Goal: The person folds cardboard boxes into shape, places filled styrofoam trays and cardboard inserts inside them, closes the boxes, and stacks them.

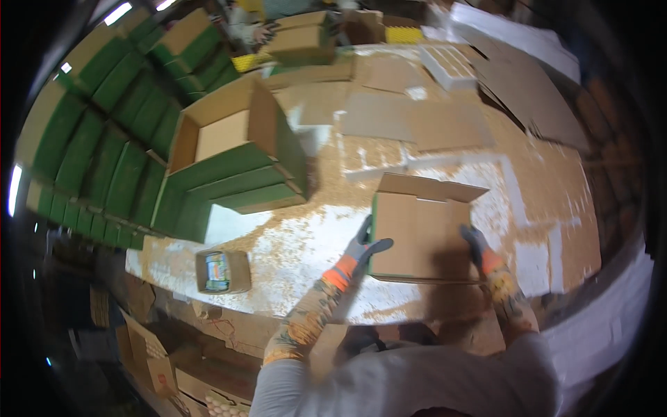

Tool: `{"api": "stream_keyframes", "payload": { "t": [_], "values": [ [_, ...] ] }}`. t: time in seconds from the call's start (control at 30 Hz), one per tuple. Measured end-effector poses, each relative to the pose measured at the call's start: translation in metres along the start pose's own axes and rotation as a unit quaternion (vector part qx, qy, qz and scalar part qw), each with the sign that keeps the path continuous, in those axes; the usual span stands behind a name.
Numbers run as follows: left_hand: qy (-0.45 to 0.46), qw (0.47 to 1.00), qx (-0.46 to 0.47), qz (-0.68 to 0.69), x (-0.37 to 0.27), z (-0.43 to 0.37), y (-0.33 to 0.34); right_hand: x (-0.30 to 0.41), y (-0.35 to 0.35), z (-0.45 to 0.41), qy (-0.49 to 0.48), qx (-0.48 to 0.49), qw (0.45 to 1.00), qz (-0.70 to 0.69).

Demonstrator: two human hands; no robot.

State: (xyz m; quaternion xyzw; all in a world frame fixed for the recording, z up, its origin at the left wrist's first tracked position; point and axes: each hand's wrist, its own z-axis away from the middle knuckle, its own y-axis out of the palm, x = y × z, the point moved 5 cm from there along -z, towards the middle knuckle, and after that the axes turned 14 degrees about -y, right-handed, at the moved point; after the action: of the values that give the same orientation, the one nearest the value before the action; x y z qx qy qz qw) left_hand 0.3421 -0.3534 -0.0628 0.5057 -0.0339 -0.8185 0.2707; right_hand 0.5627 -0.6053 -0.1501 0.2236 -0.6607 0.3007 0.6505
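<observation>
A brown cardboard box with a green side (pixel 422 234) stands on the work table in front of me. My left hand (pixel 367 245), in a grey glove with an orange cuff, grips its left edge, the thumb over the near face. At its right edge is my right hand (pixel 474 245), gloved alike, with the fingers against the cardboard. A raised flap shows along the far side. Sawdust-like litter (pixel 312 229) covers much of the white table surface around the box. What lies under the box is hidden.
Open green and brown cartons (pixel 234 172) stand at the left, beside stacked green cartons (pixel 120 177). A small box of packets (pixel 239 271) sits at the near left edge. Flat cardboard sheets (pixel 448 125) and a white foam tray (pixel 448 68) lie farther off. A person's gloved hand (pixel 264 34) is at the far side.
</observation>
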Motion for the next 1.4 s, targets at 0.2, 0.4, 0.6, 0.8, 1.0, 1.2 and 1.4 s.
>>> {"api": "stream_keyframes", "payload": {
  "t": [0.2,0.4,0.6,0.8,1.0,1.2,1.4],
  "values": [
    [0.282,0.945,-0.047,0.157,-0.109,0.068,-0.073,0.027,0.03,-0.1,-0.085,-0.215,0.869,-0.438],
    [0.512,0.726,-0.457,-0.038,-0.191,0.186,-0.285,0.21,0.171,-0.178,-0.204,-0.076,0.924,-0.316],
    [0.251,0.92,-0.296,-0.05,-0.164,0.047,-0.348,0.269,0.339,-0.211,-0.32,-0.055,0.937,0.131],
    [0.238,0.894,-0.279,-0.257,-0.143,-0.011,-0.205,0.311,0.403,-0.165,-0.452,0.023,0.878,0.157],
    [0.263,0.884,-0.135,-0.363,-0.089,-0.045,-0.057,0.248,0.275,-0.028,-0.447,-0.056,0.874,0.18],
    [0.3,0.849,0.018,-0.434,-0.018,-0.028,0.068,-0.063,0.09,0.378,0.131,-0.532,0.826,0.132],
    [0.304,0.768,0.26,-0.499,0.13,0.025,0.222,-0.146,0.171,0.733,0.223,-0.902,0.301,-0.213]
  ]
}}
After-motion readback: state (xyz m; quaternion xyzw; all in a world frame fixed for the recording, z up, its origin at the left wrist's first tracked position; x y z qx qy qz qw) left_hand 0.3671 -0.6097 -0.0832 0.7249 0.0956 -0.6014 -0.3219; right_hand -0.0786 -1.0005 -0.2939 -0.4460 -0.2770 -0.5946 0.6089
